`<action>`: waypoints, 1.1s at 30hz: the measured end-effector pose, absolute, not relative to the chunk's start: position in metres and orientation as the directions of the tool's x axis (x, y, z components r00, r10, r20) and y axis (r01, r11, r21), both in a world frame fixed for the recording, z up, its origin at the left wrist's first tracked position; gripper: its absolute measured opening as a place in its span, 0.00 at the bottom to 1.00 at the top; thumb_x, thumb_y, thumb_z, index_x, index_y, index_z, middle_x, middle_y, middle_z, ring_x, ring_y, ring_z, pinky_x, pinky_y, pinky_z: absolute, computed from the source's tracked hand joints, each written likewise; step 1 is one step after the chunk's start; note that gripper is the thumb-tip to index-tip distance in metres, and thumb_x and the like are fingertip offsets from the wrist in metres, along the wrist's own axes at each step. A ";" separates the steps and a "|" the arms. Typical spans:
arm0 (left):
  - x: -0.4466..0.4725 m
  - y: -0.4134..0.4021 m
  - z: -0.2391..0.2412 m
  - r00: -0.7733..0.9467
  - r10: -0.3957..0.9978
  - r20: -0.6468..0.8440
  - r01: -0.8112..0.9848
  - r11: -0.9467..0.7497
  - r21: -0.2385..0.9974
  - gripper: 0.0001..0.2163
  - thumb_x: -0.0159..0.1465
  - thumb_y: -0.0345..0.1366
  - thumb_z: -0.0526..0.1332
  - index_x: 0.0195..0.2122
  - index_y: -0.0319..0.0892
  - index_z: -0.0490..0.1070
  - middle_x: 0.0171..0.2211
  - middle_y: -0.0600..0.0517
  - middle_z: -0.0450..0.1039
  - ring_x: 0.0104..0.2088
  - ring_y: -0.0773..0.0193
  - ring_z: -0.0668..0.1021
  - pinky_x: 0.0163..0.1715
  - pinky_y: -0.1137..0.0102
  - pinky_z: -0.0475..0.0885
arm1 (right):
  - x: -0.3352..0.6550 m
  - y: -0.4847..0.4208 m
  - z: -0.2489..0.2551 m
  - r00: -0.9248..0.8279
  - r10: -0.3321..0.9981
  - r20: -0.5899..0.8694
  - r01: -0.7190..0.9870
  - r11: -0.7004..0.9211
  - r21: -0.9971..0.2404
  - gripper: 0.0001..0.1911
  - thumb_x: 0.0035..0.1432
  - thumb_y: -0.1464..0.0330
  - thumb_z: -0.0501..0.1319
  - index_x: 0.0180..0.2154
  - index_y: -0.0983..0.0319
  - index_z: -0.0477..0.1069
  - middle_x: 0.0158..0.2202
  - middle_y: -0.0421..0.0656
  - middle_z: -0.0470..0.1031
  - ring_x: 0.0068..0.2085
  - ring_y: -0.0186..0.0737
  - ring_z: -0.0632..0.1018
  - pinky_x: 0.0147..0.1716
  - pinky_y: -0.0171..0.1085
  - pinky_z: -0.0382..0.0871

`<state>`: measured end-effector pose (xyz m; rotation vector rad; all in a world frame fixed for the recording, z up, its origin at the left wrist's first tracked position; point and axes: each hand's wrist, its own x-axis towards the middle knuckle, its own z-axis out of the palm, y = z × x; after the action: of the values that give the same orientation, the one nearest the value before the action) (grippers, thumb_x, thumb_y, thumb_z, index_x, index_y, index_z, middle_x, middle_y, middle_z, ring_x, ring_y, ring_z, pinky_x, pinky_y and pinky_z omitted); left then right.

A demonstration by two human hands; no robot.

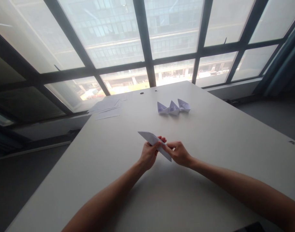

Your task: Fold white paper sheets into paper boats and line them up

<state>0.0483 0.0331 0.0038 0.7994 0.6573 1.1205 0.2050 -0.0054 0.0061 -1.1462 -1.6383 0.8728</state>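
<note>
A folded sheet of white paper is held slantwise above the table, its pointed end toward the upper left. My left hand grips it from the left, thumb on the near face and fingers behind. On the other side, my right hand pinches the paper's right edge between thumb and fingers. Parts of the folds are covered by both hands. Beyond them stand three folded paper boats, the left one, the middle one and the right one, side by side.
Loose paper sheets lie at the table's far left edge. The white table reaches to a wall of dark-framed windows. A round cable hole is near the far edge. A dark object shows at the bottom right.
</note>
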 end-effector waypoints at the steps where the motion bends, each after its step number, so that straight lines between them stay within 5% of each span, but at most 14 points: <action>1: 0.049 0.032 0.003 0.307 0.950 -0.066 -0.513 0.223 0.829 0.18 0.48 0.37 0.77 0.38 0.37 0.78 0.36 0.46 0.81 0.41 0.59 0.81 0.50 0.63 0.71 | 0.205 -0.006 0.006 -0.126 0.945 0.301 0.317 0.326 -0.890 0.27 0.62 0.54 0.56 0.17 0.61 0.54 0.19 0.35 0.52 0.22 0.30 0.56 0.22 0.33 0.49; 17: 0.056 0.024 0.010 0.268 0.955 -0.128 -0.473 0.247 0.846 0.16 0.47 0.38 0.76 0.33 0.36 0.77 0.31 0.48 0.79 0.33 0.62 0.79 0.40 0.68 0.72 | 0.199 -0.008 -0.001 -0.106 0.917 0.385 0.469 0.387 -0.794 0.23 0.65 0.57 0.52 0.20 0.61 0.58 0.20 0.36 0.58 0.23 0.32 0.59 0.24 0.34 0.50; 25: 0.052 0.030 0.009 0.260 0.951 -0.165 -0.465 0.273 0.842 0.16 0.50 0.41 0.75 0.33 0.35 0.77 0.32 0.45 0.80 0.35 0.60 0.80 0.39 0.68 0.72 | 0.197 -0.007 -0.003 -0.164 0.950 0.266 0.256 0.302 -0.918 0.25 0.65 0.55 0.52 0.20 0.60 0.53 0.20 0.36 0.52 0.23 0.31 0.56 0.22 0.34 0.47; 33: 0.047 0.045 0.010 0.187 0.961 -0.202 -0.573 0.274 0.772 0.13 0.52 0.37 0.75 0.34 0.37 0.76 0.33 0.48 0.80 0.37 0.63 0.81 0.37 0.73 0.73 | 0.203 -0.006 -0.001 -0.203 0.944 0.258 0.314 0.313 -0.896 0.24 0.64 0.58 0.53 0.20 0.60 0.51 0.20 0.35 0.49 0.23 0.30 0.55 0.22 0.34 0.47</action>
<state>0.0467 0.0445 0.0097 0.6168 0.7702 1.1818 0.2034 -0.0058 -0.0013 -1.1451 -1.7065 0.9068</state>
